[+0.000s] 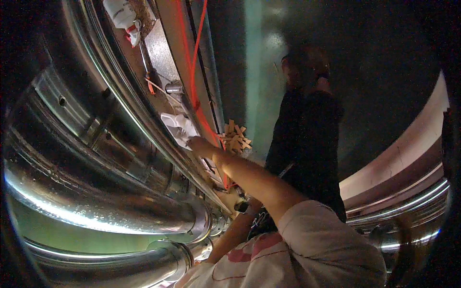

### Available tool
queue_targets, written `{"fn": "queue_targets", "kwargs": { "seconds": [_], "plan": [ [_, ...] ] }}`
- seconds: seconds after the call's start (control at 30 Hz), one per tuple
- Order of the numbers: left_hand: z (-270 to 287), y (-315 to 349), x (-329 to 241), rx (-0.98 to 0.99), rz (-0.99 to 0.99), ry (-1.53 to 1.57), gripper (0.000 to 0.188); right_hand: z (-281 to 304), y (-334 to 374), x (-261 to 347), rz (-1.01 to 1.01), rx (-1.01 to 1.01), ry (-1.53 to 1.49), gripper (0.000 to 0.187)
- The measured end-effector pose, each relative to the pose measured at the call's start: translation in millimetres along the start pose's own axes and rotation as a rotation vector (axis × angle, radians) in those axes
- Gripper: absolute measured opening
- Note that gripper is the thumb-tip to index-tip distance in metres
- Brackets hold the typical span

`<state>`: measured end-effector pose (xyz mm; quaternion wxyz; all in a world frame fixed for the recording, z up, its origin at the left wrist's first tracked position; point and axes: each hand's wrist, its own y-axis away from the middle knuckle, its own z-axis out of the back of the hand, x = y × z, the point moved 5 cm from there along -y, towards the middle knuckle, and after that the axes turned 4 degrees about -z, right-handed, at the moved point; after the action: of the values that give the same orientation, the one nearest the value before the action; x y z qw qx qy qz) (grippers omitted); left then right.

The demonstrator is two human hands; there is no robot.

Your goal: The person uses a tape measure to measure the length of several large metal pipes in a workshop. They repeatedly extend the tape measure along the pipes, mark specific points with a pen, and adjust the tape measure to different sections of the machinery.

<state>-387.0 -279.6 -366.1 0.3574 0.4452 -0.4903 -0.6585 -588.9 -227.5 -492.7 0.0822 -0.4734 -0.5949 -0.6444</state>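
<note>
My right arm stretches across to the left, and its hand [201, 147] reaches a narrow ledge beside a machine. Its fingers look closed on the near end of a white, hollow-looking piece [178, 125], whose exact kind I cannot make out. A short metal cylinder [174, 89] and a thin light stick [162, 89] lie just beyond it. My left forearm [234, 236] comes up lower, with a dark watch [241, 206] on the wrist. The left hand is mostly lost behind the right forearm and in shadow, so its fingers cannot be read.
Large shiny metal rollers [105, 211] fill the left side. On the ledge lie a white bottle [119, 14] and an orange-handled tool [150, 82]. A red hose [193, 72] runs along it. Light-brown strips [235, 138] are piled by my legs [305, 144]. More machinery curves at right.
</note>
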Motion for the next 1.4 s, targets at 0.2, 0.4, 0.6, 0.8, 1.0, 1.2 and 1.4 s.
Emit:
{"fn": "queue_targets", "kwargs": {
  "seconds": [0.2,0.4,0.6,0.8,1.0,1.2,1.4],
  "plan": [
    [23.4,-3.7,-34.3,0.025,0.018,-0.012,0.021,128.8,-29.7,-83.4,-0.004,-0.029,0.581,0.024],
    [11.4,0.4,-35.9,-0.174,-0.302,-0.197,0.015,342.0,-26.8,2.2,-0.044,-0.3,0.477,0.02],
    [82.5,49.8,-122.6,-0.141,-0.218,-0.283,0.023,383.4,59.2,220.1,0.33,-0.358,0.01,0.016],
    [94.6,74.1,-137.0,-0.209,-0.357,-0.411,0.027,311.2,125.1,356.7,0.538,-0.135,-0.427,0.02],
    [93.8,96.6,-141.4,-0.261,-0.286,-0.319,0.026,289.7,112.5,381.8,0.471,0.018,-0.852,0.023],
    [90.0,107.5,-118.9,-0.295,-0.297,-0.218,0.032,289.2,119.5,387.3,0.259,0.066,-1.077,0.021],
    [95.3,115.5,-109.7,-0.294,-0.168,-0.084,0.032,277.5,122.2,396.5,0.119,0.055,-1.322,0.025]
  ]
}}
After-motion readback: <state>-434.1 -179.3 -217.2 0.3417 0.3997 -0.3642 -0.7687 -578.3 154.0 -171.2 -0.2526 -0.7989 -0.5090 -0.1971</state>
